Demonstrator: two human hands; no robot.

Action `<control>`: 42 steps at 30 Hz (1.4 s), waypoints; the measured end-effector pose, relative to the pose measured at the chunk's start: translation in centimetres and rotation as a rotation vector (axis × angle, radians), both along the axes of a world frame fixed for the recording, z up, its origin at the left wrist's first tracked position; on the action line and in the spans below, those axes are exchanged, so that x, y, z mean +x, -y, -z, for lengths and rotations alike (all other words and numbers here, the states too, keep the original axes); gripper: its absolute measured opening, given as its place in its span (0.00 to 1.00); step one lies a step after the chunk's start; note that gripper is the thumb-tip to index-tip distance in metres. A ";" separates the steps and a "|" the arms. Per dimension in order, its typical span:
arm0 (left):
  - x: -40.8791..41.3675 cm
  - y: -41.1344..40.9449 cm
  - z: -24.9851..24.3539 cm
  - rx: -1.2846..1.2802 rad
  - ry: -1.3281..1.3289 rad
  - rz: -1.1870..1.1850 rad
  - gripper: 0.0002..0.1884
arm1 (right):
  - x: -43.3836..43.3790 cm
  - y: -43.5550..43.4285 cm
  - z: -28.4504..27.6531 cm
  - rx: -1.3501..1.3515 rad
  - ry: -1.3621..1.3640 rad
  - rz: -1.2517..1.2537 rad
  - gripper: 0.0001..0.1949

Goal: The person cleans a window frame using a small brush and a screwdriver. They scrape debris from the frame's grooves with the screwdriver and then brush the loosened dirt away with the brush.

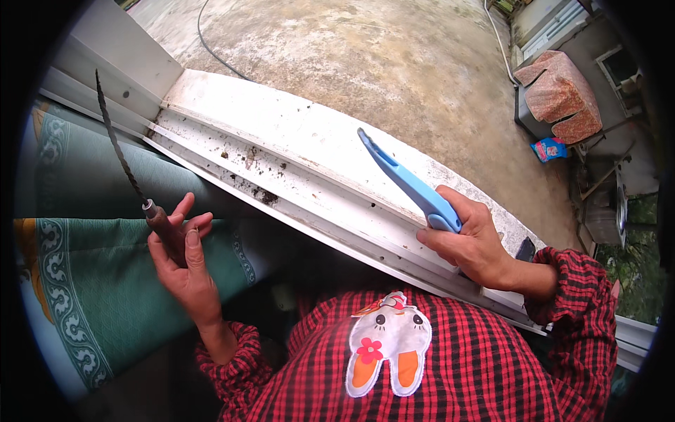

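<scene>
My left hand (184,258) loosely holds a tool with a wooden handle (170,237), a metal ferrule and a long, dark, rusty-looking shaft (118,140) that points up and away. The handle lies between thumb and fingers, and some fingertips are spread. In my right hand (472,242) is a light blue plastic gap-cleaning brush (408,182), gripped at its wide end. Its narrow, dirty tip angles up to the left above a white window sill (253,103). Crumbs of dark dirt (265,196) and debris lie in the window track (316,198) between my hands.
A white window frame (124,63) rises at the left end of the sill. Green patterned curtain fabric (137,269) hangs at the left. Outside are a concrete yard (337,53), a dark hose (211,50) and a cloth-covered object (564,97). A small black object (525,249) sits near my right wrist.
</scene>
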State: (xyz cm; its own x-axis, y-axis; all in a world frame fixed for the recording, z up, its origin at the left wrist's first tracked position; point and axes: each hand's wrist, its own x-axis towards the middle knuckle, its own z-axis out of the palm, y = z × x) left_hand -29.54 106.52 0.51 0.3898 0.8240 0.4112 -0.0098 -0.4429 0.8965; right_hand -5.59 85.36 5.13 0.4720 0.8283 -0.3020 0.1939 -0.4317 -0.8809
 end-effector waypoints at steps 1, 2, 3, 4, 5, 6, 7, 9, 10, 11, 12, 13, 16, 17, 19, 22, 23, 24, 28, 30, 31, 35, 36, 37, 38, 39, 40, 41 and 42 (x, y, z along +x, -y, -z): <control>0.3 0.2 -0.1 0.002 0.007 -0.002 0.16 | -0.4 -0.6 0.6 0.087 0.090 -0.073 0.09; 0.6 0.3 0.0 0.001 0.011 -0.009 0.17 | -0.9 -1.9 0.9 0.245 0.100 -0.111 0.09; 0.4 0.4 -0.2 -0.035 0.016 0.018 0.17 | -1.5 -3.9 1.1 0.408 0.109 -0.152 0.09; 0.4 0.5 -0.5 -0.068 0.019 0.055 0.17 | -1.7 -6.4 1.8 0.496 0.040 -0.103 0.09; 0.4 0.7 -1.0 -0.096 0.023 0.092 0.18 | -1.7 -9.0 2.0 0.589 -0.027 -0.054 0.09; 0.9 0.7 -1.3 -0.095 0.034 0.088 0.18 | -1.6 -11.8 1.4 0.710 -0.179 0.033 0.09; 1.1 0.6 -1.5 -0.090 0.013 0.094 0.18 | -1.4 -13.4 0.3 0.828 -0.333 0.114 0.09; 1.3 0.4 -1.4 -0.080 -0.024 0.095 0.17 | -1.1 -13.5 -2.3 0.946 -0.525 0.026 0.10; 1.3 0.3 -1.2 -0.063 -0.037 0.073 0.16 | -1.2 -12.6 -3.5 0.908 -0.568 -0.064 0.11; 1.0 0.1 -1.0 -0.076 -0.029 0.087 0.15 | -1.2 -11.3 -4.1 0.790 -0.579 -0.121 0.11; 1.2 0.0 -0.8 -0.077 -0.032 0.084 0.15 | -1.3 -9.6 -4.7 0.645 -0.588 -0.108 0.11; 1.1 0.1 -0.8 -0.081 -0.041 0.062 0.15 | -1.5 -7.8 -4.9 0.493 -0.606 -0.109 0.11; 1.7 -0.1 -0.3 -0.094 0.002 0.098 0.15 | -2.1 -3.0 -2.2 0.245 -0.200 -0.138 0.12; 1.6 -0.4 0.0 -0.124 0.036 0.121 0.16 | -2.6 -2.1 -1.3 0.204 -0.099 -0.151 0.10; 1.5 -1.0 0.9 -0.097 0.069 0.130 0.16 | -3.8 -1.4 0.0 0.201 0.021 -0.133 0.09; 1.3 -1.1 0.5 -0.115 0.102 0.123 0.10 | -5.3 -3.1 1.4 0.359 0.126 -0.109 0.08; 1.2 -1.2 0.5 -0.105 0.110 0.126 0.09 | -5.8 -4.2 1.6 0.385 0.135 -0.095 0.08; 1.4 -1.3 0.5 -0.094 0.118 0.136 0.07 | -6.0 -5.2 2.1 0.398 0.124 -0.087 0.08; 1.8 -1.3 -0.2 -0.118 0.135 0.120 0.07 | -5.3 -7.3 3.3 0.357 0.066 -0.117 0.08; 1.3 -1.6 0.0 -0.121 0.139 0.075 0.08 | -5.5 -8.1 2.8 0.373 0.063 -0.151 0.09; 1.2 -1.6 0.0 -0.145 0.156 0.091 0.09 | -5.7 -9.0 2.5 0.433 0.083 -0.127 0.09; 0.8 -1.1 -0.6 -0.215 0.168 0.129 0.12 | -6.9 -15.6 1.8 0.589 0.043 -0.098 0.10; 1.5 -1.1 -0.9 -0.226 0.160 0.152 0.12 | -6.8 -17.4 1.6 0.651 0.039 -0.087 0.11; 1.9 -1.0 -1.2 -0.223 0.141 0.141 0.13 | -6.8 -19.1 1.4 0.717 0.027 -0.089 0.12; 2.4 -0.9 -1.6 -0.217 0.126 0.143 0.13 | -6.5 -20.7 0.9 0.807 0.067 -0.045 0.11; 3.1 -0.9 -1.8 -0.209 0.112 0.150 0.14 | -5.9 -22.0 0.5 0.897 0.112 0.005 0.11; 3.6 -0.5 -2.2 -0.193 0.126 0.144 0.14 | -5.4 -22.9 -0.5 0.892 -0.158 0.010 0.09; 4.3 -0.5 -2.5 -0.164 0.121 0.164 0.14 | -4.2 -22.5 -1.5 0.938 -0.185 0.021 0.08; 4.2 -0.4 -2.3 -0.147 0.114 0.158 0.14 | -3.5 -21.1 -3.1 0.881 -0.292 -0.004 0.08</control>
State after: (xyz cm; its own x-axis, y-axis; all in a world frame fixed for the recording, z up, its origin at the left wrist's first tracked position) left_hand -25.32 106.93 2.81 0.4764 0.8110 0.3397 -0.1733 -0.2922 0.9405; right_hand -9.09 106.44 8.27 0.4728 0.8167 0.3310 -0.0875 0.4173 -0.9046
